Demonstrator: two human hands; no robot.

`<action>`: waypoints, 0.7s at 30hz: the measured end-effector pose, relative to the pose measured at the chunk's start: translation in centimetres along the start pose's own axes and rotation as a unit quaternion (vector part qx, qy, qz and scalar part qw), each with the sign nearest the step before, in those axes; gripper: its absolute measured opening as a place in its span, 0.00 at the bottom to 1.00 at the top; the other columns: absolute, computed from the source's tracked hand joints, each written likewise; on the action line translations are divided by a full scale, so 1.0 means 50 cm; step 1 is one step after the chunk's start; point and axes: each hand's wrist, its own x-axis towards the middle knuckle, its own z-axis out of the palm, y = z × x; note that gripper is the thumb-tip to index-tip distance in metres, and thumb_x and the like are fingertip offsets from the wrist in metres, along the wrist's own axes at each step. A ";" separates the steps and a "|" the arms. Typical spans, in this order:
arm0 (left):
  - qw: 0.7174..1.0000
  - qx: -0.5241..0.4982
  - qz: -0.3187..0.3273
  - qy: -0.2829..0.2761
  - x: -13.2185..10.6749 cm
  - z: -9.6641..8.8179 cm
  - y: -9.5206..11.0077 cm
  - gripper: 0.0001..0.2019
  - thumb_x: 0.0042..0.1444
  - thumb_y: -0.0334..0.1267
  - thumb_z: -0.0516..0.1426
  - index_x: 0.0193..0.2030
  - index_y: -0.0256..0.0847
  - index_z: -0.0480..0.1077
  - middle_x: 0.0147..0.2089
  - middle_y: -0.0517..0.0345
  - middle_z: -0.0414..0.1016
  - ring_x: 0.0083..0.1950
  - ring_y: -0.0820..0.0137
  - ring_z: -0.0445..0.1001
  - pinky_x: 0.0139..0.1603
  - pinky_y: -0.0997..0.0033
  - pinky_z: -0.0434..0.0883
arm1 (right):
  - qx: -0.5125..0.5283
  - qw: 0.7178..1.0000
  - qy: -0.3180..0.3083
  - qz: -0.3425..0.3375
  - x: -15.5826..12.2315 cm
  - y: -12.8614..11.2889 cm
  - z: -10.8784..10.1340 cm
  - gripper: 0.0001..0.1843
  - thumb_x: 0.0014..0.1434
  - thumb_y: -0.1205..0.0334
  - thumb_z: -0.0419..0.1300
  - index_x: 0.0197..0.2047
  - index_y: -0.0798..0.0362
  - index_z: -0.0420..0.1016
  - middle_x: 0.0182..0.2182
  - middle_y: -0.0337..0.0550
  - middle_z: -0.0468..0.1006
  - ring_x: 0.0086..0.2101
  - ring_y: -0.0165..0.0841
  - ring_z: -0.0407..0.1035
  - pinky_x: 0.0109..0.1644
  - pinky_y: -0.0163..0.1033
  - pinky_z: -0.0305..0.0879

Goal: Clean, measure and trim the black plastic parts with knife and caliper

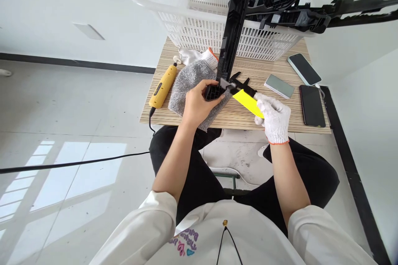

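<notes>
My bare left hand [198, 103] is wrapped round the near end of a long black plastic part [234, 25], which stands tilted up from the small wooden table [280, 114] toward the basket. My right hand [273, 116], in a white knit glove, grips the yellow handle of a utility knife [247, 101]. The knife's metal tip touches the black part's lower end just beside my left fingers. A black caliper-like tool [245, 85] lies right behind the knife.
A grey cloth [186, 87] and a white glove [195, 56] lie under and behind my left hand. A yellow corded rotary tool [162, 86] lies at the table's left. A white basket [199, 20] holds more black parts [311, 10]. Two phones [304, 69] [311, 105] and a small grey block [279, 86] lie at right.
</notes>
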 end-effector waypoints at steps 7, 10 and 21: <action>1.000 0.006 0.001 0.004 0.000 0.000 0.001 0.18 0.50 0.41 0.69 0.48 0.47 0.75 0.42 0.61 0.81 0.41 0.66 0.79 0.44 0.66 0.75 | -0.014 1.000 0.006 -0.005 -0.002 0.000 0.002 0.16 0.53 0.51 0.68 0.42 0.50 0.84 0.33 0.40 0.83 0.15 0.21 0.61 0.16 0.33 0.59; 1.000 0.003 0.004 0.000 0.000 0.000 0.001 0.18 0.50 0.41 0.69 0.49 0.47 0.75 0.41 0.61 0.81 0.40 0.66 0.79 0.44 0.66 0.76 | -0.016 1.000 -0.008 0.006 -0.004 -0.001 0.002 0.15 0.52 0.52 0.68 0.41 0.50 0.84 0.33 0.40 0.82 0.16 0.21 0.61 0.15 0.33 0.59; 1.000 -0.004 0.004 -0.002 0.001 0.001 -0.004 0.19 0.50 0.39 0.69 0.49 0.47 0.75 0.41 0.60 0.80 0.42 0.64 0.78 0.42 0.65 0.75 | -0.020 0.999 -0.014 0.022 -0.004 -0.004 0.004 0.16 0.52 0.51 0.69 0.41 0.50 0.84 0.35 0.41 0.83 0.15 0.20 0.61 0.15 0.32 0.59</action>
